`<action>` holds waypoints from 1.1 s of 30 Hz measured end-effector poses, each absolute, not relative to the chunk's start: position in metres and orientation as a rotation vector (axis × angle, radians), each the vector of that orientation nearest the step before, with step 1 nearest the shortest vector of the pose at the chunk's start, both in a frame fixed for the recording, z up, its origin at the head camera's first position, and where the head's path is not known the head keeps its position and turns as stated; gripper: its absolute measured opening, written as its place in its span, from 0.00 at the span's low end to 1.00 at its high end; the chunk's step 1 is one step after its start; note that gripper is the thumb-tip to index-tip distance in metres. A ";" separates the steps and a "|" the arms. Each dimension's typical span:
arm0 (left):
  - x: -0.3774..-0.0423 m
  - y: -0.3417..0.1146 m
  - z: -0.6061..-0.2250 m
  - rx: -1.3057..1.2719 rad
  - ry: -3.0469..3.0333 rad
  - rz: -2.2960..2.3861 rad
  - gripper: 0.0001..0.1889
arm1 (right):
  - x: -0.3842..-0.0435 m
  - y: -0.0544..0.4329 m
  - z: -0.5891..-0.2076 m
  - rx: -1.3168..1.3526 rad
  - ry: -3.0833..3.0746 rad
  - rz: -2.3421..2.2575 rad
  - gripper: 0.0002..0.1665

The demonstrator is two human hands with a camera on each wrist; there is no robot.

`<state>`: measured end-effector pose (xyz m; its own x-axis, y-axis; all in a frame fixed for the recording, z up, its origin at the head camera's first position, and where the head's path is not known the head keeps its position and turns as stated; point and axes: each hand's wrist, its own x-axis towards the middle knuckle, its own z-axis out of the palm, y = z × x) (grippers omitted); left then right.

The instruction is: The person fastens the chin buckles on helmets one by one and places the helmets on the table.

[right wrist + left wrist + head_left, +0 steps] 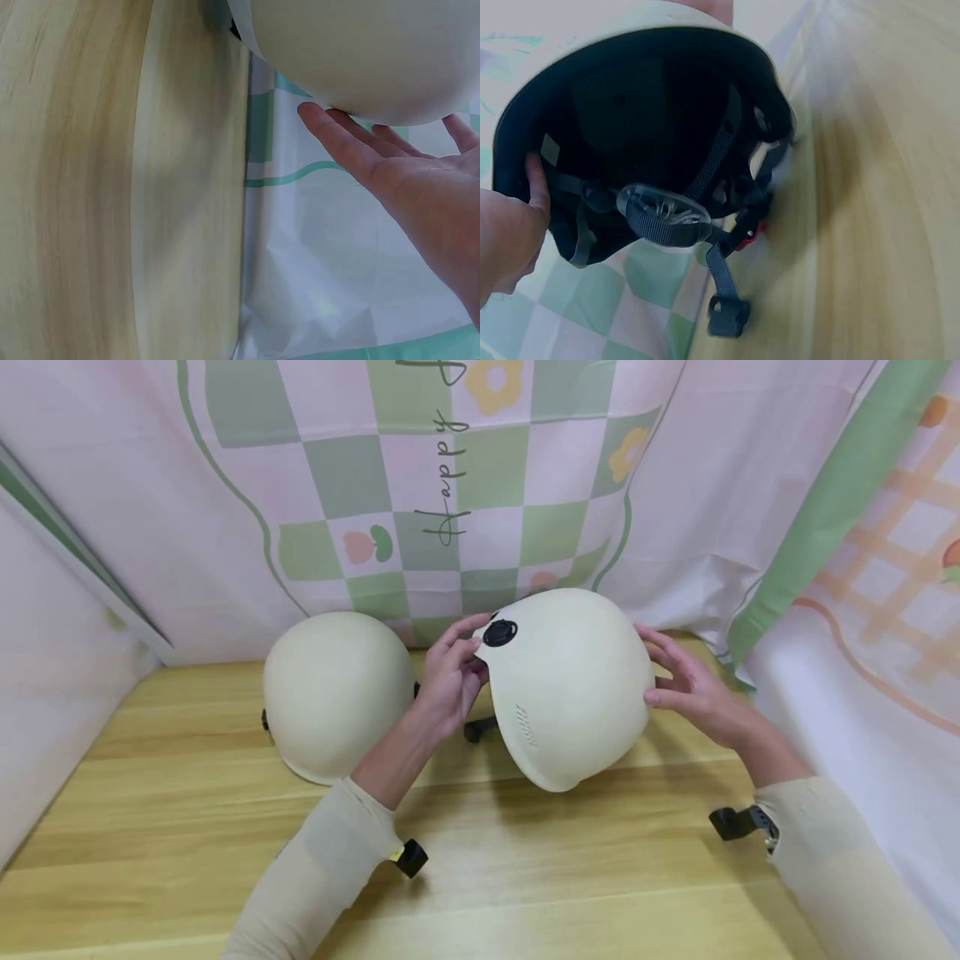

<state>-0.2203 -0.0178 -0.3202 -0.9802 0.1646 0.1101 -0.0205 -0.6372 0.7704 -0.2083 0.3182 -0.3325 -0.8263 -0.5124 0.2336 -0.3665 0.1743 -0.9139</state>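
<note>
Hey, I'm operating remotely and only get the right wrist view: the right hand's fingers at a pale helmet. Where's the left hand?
Observer: The left hand grips the helmet by its edge, near a round black fitting.
Operator: What's hanging from its open underside?
Observer: A dark strap, seen in the left wrist view.
Operator: Any other helmet around?
Observer: Yes, a second helmet sits on the wooden table, to the left.

left fingers (459,633) curled, right fingers (666,646) spread, arms (330,852) extended
</note>
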 end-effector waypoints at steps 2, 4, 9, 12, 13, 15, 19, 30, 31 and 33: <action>-0.222 -0.018 -0.323 0.247 1.273 2.744 0.18 | -0.208 0.320 -0.333 -0.873 2.296 -1.732 0.49; -0.223 -0.019 -0.326 0.244 1.261 2.747 0.18 | -0.208 0.320 -0.334 -0.869 2.290 -1.730 0.50; -0.223 -0.020 -0.329 0.254 1.272 2.722 0.19 | -0.208 0.322 -0.334 -0.852 2.277 -1.743 0.51; -0.223 -0.022 -0.331 0.261 1.289 2.692 0.19 | -0.209 0.324 -0.336 -0.872 2.256 -1.752 0.52; -0.223 -0.022 -0.332 0.263 1.291 2.682 0.19 | -0.209 0.325 -0.337 -0.881 2.238 -1.759 0.52; -0.224 -0.023 -0.334 0.271 1.294 2.662 0.20 | -0.209 0.326 -0.340 -0.896 2.203 -1.771 0.53; -0.225 -0.027 -0.337 0.271 1.366 2.593 0.21 | -0.208 0.328 -0.342 -0.890 2.153 -1.790 0.54; -0.226 -0.042 -0.340 0.334 1.886 2.386 0.21 | -0.212 0.325 -0.347 -0.900 2.100 -1.790 0.53; -0.225 -0.044 -0.340 0.367 1.944 2.336 0.21 | -0.213 0.325 -0.348 -0.902 2.086 -1.792 0.54; -0.223 -0.048 -0.338 0.442 2.093 2.187 0.25 | -0.213 0.325 -0.350 -0.902 2.066 -1.799 0.55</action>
<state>-0.2231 -0.0477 -0.3384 -0.9549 0.2564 0.1496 0.1382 -0.0621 0.9885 -0.2129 0.3248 -0.3499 -0.7747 -0.5994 0.2016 -0.2821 0.0423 -0.9584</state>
